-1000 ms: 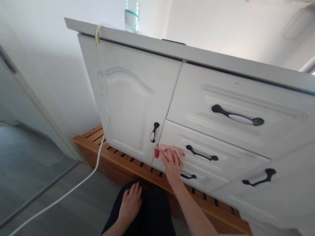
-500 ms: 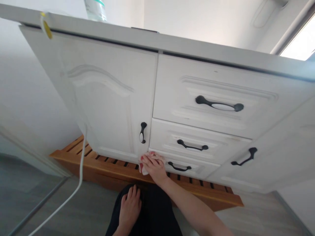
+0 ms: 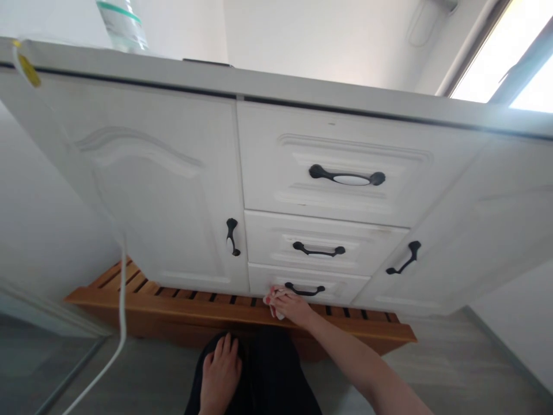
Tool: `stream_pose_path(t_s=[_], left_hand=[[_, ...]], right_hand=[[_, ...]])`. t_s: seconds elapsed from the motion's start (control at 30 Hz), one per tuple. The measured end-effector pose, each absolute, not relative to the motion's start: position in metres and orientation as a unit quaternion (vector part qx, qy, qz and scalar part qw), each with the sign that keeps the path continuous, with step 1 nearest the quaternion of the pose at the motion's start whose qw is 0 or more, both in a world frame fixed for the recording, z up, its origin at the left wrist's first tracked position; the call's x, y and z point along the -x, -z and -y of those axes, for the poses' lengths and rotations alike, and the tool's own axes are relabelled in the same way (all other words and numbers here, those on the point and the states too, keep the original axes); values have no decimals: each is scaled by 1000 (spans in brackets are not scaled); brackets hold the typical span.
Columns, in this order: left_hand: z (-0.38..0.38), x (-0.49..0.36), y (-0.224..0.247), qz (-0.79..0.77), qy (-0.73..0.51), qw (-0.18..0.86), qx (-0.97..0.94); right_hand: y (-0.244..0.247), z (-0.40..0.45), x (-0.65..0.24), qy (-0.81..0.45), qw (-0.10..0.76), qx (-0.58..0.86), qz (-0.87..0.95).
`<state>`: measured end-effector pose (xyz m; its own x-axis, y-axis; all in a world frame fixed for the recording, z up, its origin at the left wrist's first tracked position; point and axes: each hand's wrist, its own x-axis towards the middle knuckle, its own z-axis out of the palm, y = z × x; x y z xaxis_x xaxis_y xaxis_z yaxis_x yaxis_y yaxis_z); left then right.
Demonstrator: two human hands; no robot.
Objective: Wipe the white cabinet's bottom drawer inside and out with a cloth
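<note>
My right hand (image 3: 292, 305) is closed on a pink and white cloth (image 3: 273, 301), held against the lower left part of the bottom drawer (image 3: 341, 283). Just right of my fingers is that drawer's dark handle (image 3: 305, 290). The cloth is mostly covered by the hand. My left hand (image 3: 221, 369) lies flat on my dark-clothed knee, fingers stretched out, holding nothing. Above the bottom drawer sit a middle drawer (image 3: 371, 239) and a larger top drawer (image 3: 272, 178), each with a dark handle.
A slatted wooden ledge (image 3: 173, 311) runs along the cabinet's foot. Cabinet doors (image 3: 168, 219) flank the drawers. A white cable (image 3: 122, 311) hangs at the left. On the countertop (image 3: 302, 89) stands a clear container (image 3: 123, 29) with a green band.
My right hand and the cloth have moved right and down, from the upper left corner of the bottom drawer to beside its handle. The view has shifted right. My left hand stays on the knee.
</note>
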<state>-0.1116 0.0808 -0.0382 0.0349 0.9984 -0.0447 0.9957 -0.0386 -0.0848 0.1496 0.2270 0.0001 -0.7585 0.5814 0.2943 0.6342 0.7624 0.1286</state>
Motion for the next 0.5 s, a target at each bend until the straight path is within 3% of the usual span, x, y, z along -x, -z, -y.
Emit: stream_pose_path(t_s=[0.27,0.5], left_hand=[[-85,107,52,684,-42,23,728],[-82,104,44,683,-68,26,727]], right_hand=[[-18,-195,-291,103,46,370,922],[-45,-178,-360,108,30,386,916]])
